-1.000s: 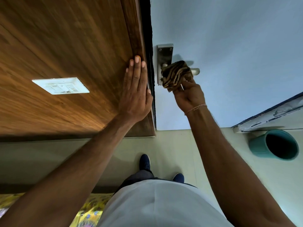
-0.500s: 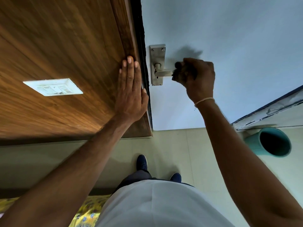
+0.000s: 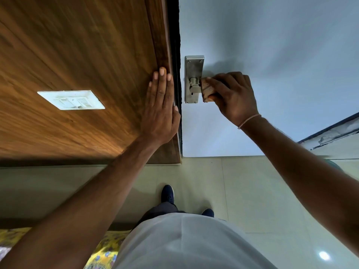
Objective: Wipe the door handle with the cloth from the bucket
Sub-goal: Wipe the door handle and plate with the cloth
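A metal door handle (image 3: 193, 80) with a tall backplate is fixed to the pale grey door (image 3: 281, 55). My right hand (image 3: 233, 96) is wrapped around the lever with a brown striped cloth (image 3: 206, 89) bunched inside the grip, right beside the backplate. Most of the lever is hidden under the cloth and fingers. My left hand (image 3: 162, 107) lies flat, fingers together, on the wooden panel (image 3: 77, 55) next to the door's edge. The bucket (image 3: 333, 164) shows only as a teal sliver behind my right forearm.
A white switch plate (image 3: 71, 100) is set in the wooden panel at left. Pale floor tiles (image 3: 242, 191) lie below, with my dark shoes (image 3: 167, 193) on them. A yellow patterned fabric (image 3: 103, 255) lies at the bottom left. A worn door frame edge (image 3: 334, 135) runs at right.
My right hand has slid the cloth along the lever toward the backplate. The view shifted, so my forearm now covers most of the teal bucket. The left hand stays flat on the wood.
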Tool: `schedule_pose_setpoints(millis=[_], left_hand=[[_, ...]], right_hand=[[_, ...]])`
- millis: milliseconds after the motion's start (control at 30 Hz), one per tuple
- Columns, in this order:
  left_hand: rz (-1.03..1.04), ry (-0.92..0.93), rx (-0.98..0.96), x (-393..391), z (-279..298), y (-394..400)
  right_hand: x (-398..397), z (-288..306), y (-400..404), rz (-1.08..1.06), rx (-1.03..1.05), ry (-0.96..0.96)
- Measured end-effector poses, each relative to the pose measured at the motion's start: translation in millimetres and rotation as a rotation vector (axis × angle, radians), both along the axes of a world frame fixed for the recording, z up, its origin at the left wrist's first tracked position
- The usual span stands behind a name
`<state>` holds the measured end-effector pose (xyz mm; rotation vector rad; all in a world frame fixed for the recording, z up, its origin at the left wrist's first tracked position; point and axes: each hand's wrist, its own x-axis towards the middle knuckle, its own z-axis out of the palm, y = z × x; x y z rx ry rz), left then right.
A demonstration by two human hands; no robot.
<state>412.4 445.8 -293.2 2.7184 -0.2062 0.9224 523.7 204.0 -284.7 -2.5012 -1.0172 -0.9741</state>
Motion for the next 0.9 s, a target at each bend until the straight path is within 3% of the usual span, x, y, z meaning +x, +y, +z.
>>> schedule_pose_setpoints(millis=[533, 733, 900], left_hand=[[-0.016, -0.026, 0.017, 1, 0, 5], [-0.007, -0.044, 0.013, 1, -2, 4], [0.002, -0.041, 0.017, 1, -2, 2]], right_hand=[[12, 8, 67, 0.204, -0.189, -0.326], [7, 4, 51, 0.321, -0.127, -0.348], [2, -2, 14, 0.247, -0.016, -0.277]])
